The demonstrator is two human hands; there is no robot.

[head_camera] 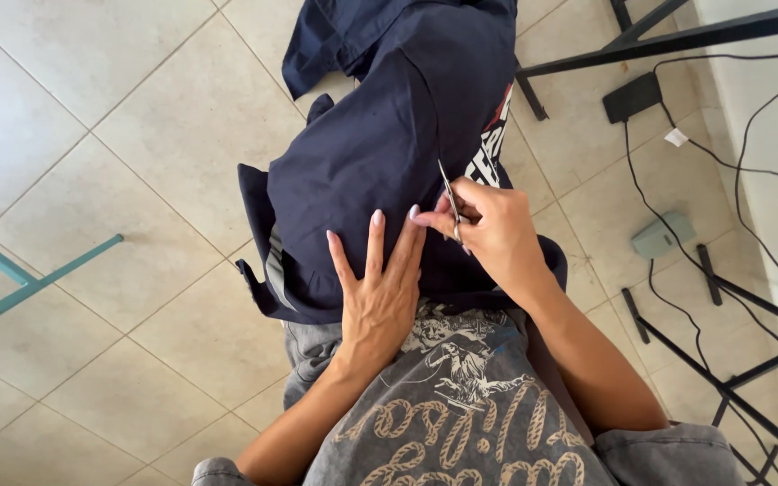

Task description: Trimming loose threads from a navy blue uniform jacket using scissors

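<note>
A dark navy garment lies draped over my lap and hangs toward the tiled floor. My left hand rests flat on the cloth with its fingers spread, pressing it down near the lower edge. Just to its right, my right hand grips a small pair of metal snips, whose thin blades point up along a seam of the garment. The fingertips of both hands nearly touch. I wear a grey printed shirt.
Beige floor tiles lie to the left, with a teal metal frame at the far left. On the right are black metal legs, a black pedal, a small grey box and loose cables.
</note>
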